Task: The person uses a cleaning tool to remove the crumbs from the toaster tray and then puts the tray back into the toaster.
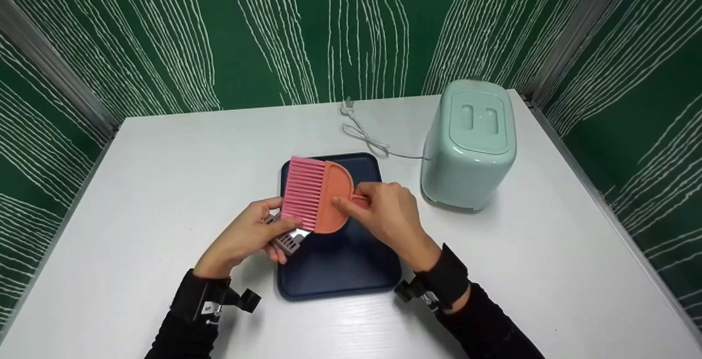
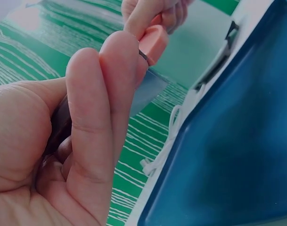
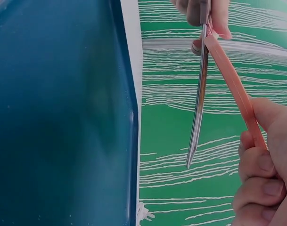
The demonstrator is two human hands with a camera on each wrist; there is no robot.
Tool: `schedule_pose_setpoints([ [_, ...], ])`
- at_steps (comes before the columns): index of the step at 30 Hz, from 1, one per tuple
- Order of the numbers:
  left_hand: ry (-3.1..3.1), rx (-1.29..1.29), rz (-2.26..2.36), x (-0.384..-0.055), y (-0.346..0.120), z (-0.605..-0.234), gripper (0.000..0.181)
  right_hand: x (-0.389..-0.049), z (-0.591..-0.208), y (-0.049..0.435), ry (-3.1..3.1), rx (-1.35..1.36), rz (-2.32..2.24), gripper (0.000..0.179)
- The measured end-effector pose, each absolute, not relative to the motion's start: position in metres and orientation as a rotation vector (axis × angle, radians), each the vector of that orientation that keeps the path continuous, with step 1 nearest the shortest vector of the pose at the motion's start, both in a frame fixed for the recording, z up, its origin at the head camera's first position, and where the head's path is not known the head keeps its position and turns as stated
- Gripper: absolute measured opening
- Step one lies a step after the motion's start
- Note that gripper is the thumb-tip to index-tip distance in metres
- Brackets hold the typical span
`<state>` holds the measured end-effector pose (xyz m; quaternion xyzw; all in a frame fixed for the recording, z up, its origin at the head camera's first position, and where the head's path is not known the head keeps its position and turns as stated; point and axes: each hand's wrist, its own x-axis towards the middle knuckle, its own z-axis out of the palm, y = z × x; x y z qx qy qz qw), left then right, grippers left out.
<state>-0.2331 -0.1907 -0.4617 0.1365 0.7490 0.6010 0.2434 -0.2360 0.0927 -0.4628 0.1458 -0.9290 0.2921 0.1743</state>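
Observation:
My right hand grips the short handle of a small brush with an orange half-round head and pink bristles, thumb on the head. With my left hand I hold a flat tool with a slotted grey part and a shiny metal blade; its exact kind cannot be told. In the head view the bristles overlap the tool, and my left thumb lies at their lower edge. Edge-on in the right wrist view, blade and brush meet near the left hand. Both are over the dark blue tray.
A mint-green appliance stands on the white table at the right. Its white cord runs left to a plug near the back edge. Green walls with white lines enclose the back and sides.

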Motion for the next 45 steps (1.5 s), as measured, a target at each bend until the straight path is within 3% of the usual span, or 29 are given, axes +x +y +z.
schedule_pose_setpoints([
  [30,2.287,0.342,1.549,-0.230,-0.181,-0.459,0.025,-0.238,-0.473,0.094,-2.546,0.385,0.599,0.062],
  [45,2.344,0.321,1.514,-0.227,-0.178,-0.455,0.026,-0.242,-0.477,0.100,-2.488,0.412,0.540,0.060],
])
